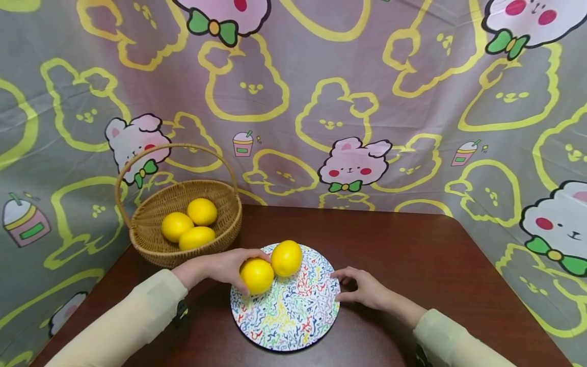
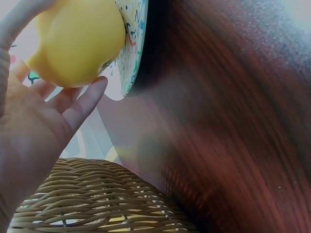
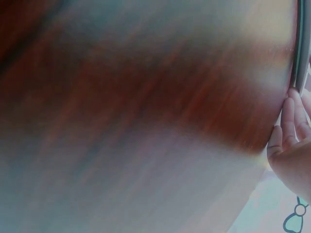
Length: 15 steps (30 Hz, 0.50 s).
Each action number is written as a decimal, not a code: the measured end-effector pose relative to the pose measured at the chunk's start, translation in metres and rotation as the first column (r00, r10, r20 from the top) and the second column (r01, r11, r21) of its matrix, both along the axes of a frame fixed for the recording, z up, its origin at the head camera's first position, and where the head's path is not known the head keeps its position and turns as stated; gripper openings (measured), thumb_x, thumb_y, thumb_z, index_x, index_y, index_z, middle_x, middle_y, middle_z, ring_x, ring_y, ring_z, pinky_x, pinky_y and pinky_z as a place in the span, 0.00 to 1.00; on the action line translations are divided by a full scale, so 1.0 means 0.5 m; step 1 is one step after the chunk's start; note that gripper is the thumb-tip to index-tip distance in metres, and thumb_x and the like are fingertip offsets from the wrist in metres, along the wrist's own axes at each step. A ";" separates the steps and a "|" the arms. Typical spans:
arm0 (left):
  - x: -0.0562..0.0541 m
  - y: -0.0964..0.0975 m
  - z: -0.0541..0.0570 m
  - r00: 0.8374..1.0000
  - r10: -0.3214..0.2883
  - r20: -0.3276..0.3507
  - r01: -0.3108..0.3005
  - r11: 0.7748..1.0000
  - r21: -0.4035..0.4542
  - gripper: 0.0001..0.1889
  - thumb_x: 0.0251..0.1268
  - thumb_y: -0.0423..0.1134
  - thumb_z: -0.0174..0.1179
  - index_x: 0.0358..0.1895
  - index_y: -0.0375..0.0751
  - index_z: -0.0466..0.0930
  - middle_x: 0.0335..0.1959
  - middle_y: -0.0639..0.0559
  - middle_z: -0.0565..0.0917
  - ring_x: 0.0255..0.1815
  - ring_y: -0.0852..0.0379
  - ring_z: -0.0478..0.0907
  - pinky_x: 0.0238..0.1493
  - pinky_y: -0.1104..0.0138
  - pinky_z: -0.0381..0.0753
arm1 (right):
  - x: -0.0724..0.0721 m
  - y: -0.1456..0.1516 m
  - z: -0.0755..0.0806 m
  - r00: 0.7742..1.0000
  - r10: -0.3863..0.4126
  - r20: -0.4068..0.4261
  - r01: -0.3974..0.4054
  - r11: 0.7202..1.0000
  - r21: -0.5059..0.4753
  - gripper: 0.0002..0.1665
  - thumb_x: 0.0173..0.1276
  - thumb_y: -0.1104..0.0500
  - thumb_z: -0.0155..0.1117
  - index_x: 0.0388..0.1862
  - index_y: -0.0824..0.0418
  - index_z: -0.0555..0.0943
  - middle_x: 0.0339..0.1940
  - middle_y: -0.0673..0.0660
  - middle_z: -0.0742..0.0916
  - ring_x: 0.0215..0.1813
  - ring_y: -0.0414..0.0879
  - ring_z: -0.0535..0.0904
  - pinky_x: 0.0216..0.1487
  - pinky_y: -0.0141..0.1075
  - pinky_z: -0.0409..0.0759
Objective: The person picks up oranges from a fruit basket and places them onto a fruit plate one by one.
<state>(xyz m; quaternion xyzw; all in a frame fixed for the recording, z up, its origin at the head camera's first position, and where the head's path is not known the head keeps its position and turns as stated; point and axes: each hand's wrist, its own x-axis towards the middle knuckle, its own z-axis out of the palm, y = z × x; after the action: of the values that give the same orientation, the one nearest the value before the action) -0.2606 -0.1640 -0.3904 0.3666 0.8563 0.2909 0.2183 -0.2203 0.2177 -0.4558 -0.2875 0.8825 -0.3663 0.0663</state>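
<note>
A yellow, oval lemon (image 1: 257, 277) was grasped in the left hand (image 1: 228, 266) at the left side of a round white plate with multicoloured squiggles (image 1: 279, 329), whose rim was touched by the unclenched right hand (image 1: 367, 290), apparently for steadiness.

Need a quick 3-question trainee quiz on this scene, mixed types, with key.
1. Count: how many lemons are in the wicker basket?
2. True or false: the left hand holds a lemon.
3. Multiple choice: where is the right hand?
A) On the basket's handle
B) At the edge of the round patterned plate
C) Inside the basket

Key: 1. Three; 2. True; 3. B
</note>
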 end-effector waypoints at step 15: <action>0.002 0.006 -0.004 0.999 0.012 0.041 -0.014 0.999 0.037 0.41 0.42 0.39 0.79 0.65 0.50 0.69 0.56 0.56 0.73 0.51 0.52 0.71 0.56 0.53 0.69 | -0.003 -0.001 -0.002 0.999 -0.020 0.027 0.019 0.999 0.027 0.30 0.58 0.51 0.75 0.58 0.59 0.79 0.45 0.47 0.81 0.45 0.45 0.76 0.47 0.36 0.75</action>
<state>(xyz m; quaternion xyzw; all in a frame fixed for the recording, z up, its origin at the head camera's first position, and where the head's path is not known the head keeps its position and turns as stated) -0.2594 -0.1610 -0.3926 0.3590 0.8485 0.3157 0.2270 -0.2217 0.2173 -0.4567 -0.2730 0.8890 -0.3591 0.0784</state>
